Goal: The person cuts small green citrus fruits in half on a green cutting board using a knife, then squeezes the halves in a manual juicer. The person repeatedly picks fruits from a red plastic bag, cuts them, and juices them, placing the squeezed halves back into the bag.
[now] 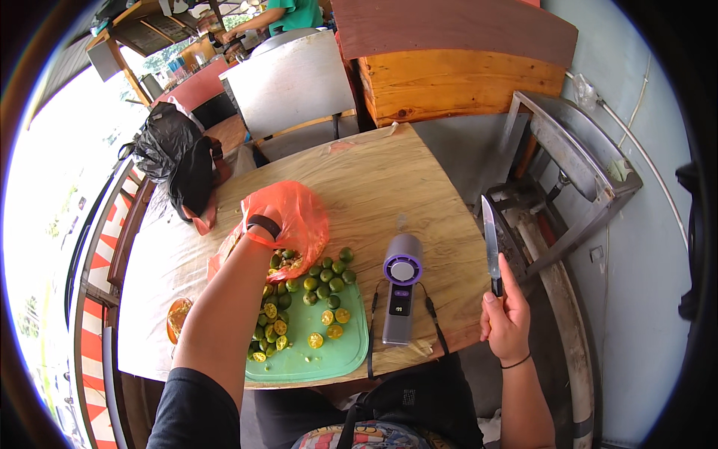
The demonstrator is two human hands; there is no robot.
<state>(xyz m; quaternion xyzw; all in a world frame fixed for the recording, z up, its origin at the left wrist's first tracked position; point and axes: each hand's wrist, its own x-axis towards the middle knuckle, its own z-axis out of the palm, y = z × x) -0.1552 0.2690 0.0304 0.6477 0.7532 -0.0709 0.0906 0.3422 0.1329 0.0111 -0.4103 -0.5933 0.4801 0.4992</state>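
Note:
My left forearm reaches into a translucent red plastic bag; the fingers of my left hand are hidden in it. My right hand grips a black-handled knife, blade pointing up, beside the table's right edge. A green cutting board holds several whole green citrus fruits and several cut halves with orange-yellow flesh. A gray handheld fan with a purple ring and black strap lies right of the board. A small orange-rimmed container is partly hidden behind my left forearm.
The wooden table has a black plastic bag at its back left. A metal panel and wooden counter stand beyond it. A metal sink frame is at right. A person in a green shirt works behind.

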